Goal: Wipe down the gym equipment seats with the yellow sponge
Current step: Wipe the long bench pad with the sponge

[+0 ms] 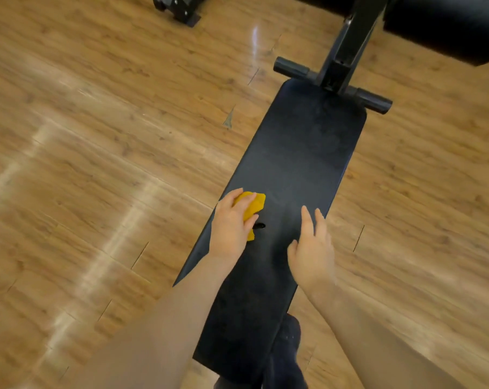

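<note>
Yellow sponge (254, 204): we are seeing it on the black padded seat (299, 164), near the seat's left edge, roughly midway along its length. Left hand (232, 223) is lying on top of the sponge; its fingers (247, 204) are curling over the sponge and gripping it against the pad. A yellow corner is showing past the fingertips, another below the thumb. Just beside the thumb we are noting a small dark mark (259, 226) on the pad; we cannot tell what it is.

Right hand (312, 248) is resting on the seat near its right edge, fingers straight and holding nothing. The two hands are apart, with bare pad between them.

At the far end, a black metal post (347, 51) and a crossbar (291, 66) are meeting the seat. Wood-plank floor (97, 164) is surrounding it.
</note>
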The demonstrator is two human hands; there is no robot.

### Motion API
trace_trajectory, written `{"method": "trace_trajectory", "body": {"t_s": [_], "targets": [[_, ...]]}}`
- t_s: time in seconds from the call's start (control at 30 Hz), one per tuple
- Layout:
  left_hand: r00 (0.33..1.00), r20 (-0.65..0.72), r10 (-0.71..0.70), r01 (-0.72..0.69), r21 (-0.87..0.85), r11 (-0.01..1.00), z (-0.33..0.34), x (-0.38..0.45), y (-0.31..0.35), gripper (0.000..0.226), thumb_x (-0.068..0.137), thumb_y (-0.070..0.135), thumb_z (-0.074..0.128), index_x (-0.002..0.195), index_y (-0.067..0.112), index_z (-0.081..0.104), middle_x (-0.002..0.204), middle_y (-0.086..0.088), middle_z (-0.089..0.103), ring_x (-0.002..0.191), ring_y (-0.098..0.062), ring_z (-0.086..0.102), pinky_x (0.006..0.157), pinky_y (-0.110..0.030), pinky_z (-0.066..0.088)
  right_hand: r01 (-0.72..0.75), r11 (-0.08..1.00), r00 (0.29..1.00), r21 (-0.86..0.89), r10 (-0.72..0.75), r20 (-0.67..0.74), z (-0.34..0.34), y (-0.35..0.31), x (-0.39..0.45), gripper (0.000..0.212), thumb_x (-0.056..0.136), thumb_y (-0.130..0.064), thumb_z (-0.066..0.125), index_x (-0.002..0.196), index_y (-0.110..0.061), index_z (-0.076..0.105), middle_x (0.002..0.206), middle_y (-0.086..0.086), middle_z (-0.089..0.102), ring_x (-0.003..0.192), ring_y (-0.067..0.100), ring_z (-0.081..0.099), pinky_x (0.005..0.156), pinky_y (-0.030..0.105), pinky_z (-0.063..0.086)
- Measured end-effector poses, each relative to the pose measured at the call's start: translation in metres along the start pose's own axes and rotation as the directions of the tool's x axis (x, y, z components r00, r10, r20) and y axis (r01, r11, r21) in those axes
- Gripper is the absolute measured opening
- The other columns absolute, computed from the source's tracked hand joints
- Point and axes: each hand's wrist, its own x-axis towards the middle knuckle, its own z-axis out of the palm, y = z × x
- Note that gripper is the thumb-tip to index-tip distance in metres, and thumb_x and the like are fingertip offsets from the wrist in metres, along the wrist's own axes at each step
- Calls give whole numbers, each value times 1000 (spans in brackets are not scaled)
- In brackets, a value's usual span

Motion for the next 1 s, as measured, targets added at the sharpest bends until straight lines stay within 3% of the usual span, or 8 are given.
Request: {"method": "trace_trajectory", "body": {"t_s": [0.5,0.83,1.0], "targets": [[987,-74,-143,138,-76,988,-1,193,34,49,92,22,64,138,20,50,138,-1,45,124,-18,45,105,-28,38,114,990,990,-78,-120,-72,-48,-36,240,57,101,-28,44,152,-16,20,159,8,20,146,26,16,117,40,19],[984,-64,-169,159,-130,979,25,316,34,47,91,24,66,135,18,54,134,1,50,120,-18,49,104,-33,41,-31,999,973,27,36,-229,-30,-61,377,52,100,-24,46,149,-19,31,161,6,13,148,26,8,118,46,9],[985,-5,-171,168,-160,973,29,346,25,46,90,22,66,134,20,55,133,3,50,119,-13,48,98,-20,37,-64,996,943,62,81,-322,-9,-58,387,47,99,-28,47,145,-20,41,157,9,25,147,27,13,118,47,7]]}}
